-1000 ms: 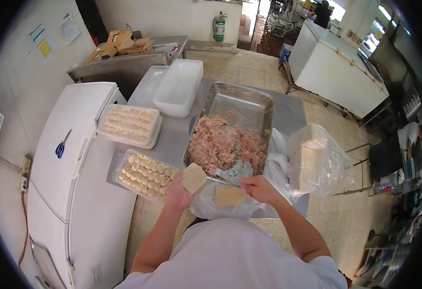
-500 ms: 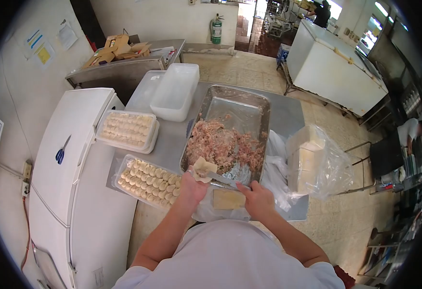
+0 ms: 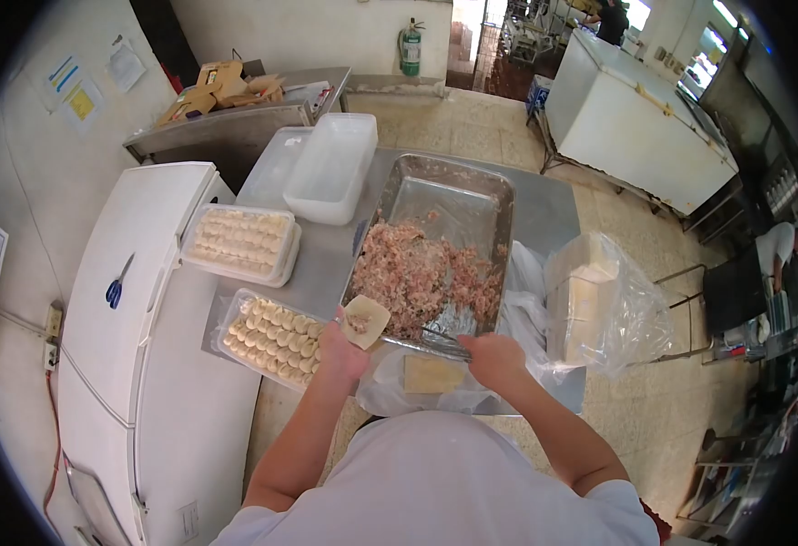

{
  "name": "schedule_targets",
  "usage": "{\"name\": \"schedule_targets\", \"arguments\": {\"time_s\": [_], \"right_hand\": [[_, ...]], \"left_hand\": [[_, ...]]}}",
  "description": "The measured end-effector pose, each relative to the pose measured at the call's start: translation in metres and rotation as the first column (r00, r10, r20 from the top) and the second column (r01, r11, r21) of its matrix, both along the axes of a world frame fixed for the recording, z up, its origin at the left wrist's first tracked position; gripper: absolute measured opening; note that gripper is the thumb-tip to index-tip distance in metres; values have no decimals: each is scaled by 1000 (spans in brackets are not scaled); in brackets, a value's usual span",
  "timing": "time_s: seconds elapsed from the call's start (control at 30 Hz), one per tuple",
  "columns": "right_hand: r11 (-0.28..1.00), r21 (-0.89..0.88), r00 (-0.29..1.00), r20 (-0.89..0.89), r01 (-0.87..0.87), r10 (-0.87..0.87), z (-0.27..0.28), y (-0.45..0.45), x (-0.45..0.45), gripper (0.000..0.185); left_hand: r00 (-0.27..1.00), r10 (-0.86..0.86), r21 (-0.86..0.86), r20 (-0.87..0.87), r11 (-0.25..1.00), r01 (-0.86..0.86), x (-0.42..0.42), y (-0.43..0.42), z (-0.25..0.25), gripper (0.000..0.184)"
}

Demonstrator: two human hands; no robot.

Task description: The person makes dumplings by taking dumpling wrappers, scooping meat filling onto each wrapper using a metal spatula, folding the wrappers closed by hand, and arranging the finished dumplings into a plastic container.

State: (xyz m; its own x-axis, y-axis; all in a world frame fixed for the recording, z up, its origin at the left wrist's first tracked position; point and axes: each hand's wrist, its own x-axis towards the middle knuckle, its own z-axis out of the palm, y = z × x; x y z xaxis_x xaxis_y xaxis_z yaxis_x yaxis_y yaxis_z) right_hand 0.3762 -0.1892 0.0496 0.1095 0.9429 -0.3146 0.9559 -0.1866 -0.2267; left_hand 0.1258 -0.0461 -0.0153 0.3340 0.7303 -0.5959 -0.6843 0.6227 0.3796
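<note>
My left hand [image 3: 344,353] pinches a square dough wrapper [image 3: 369,318] by its edge, with a small dab of meat on it. My right hand [image 3: 494,359] grips a knife [image 3: 444,343] with a flat metal blade, pointing left over the near edge of a deep metal tray. Pink minced meat filling [image 3: 403,273] is heaped in the near and middle part of this tray [image 3: 501,227]. Between my hands, a stack of wrappers [image 3: 433,374] rests on clear plastic. Left of my left hand, a plastic container holds rows of folded dumplings [image 3: 276,337].
Farther left stands a second dumpling container [image 3: 239,244]. Behind it is an empty plastic tub [image 3: 330,173]. Bagged wrapper stacks [image 3: 585,300] sit right of the tray. A white fridge [image 3: 135,246] borders the left, with scissors [image 3: 118,282] on it. A person [image 3: 611,23] is far back.
My left hand has moved left and tipped the wrapper, now with filling showing on it. The knife has come away from the wrapper, to the right over the tray's near edge.
</note>
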Motion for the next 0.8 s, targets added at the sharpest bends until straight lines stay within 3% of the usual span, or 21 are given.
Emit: {"name": "schedule_targets", "arguments": {"time_s": [0.13, 0.23, 0.33, 0.43, 0.53, 0.63, 0.73, 0.8], "right_hand": [[986, -162, 999, -9, -45, 44, -11, 20, -9, 51], [981, -183, 998, -36, -57, 51, -5, 23, -12, 49], [998, -46, 969, -241, 38, -48, -8, 18, -2, 41], [991, -133, 979, -194, 32, -57, 5, 23, -4, 43], [998, 57, 990, -140, -13, 21, -27, 21, -10, 41], [997, 28, 990, -121, -74, 77, -27, 24, -19, 40], [999, 34, 961, -272, -31, 39, -23, 24, -18, 41], [999, 37, 877, -481, 5, 14, -36, 26, -9, 37]], "left_hand": [[999, 37, -17, 38, 999, -36, -3, -8, 2, 45], [999, 31, -101, -25, 994, -33, -5, -15, 16, 45], [997, 67, -101, -36, 992, -71, -11, -18, 15, 43], [994, 102, -84, -30, 991, -104, -20, -18, 6, 43], [996, 86, -63, 28, 994, -84, -27, -17, -1, 43], [994, 111, -60, -17, 992, -112, -25, -18, 4, 42], [991, 137, -45, -3, 989, -137, -26, -17, 2, 43], [990, 140, -32, -19, 990, -141, -27, -18, 1, 44]]}}
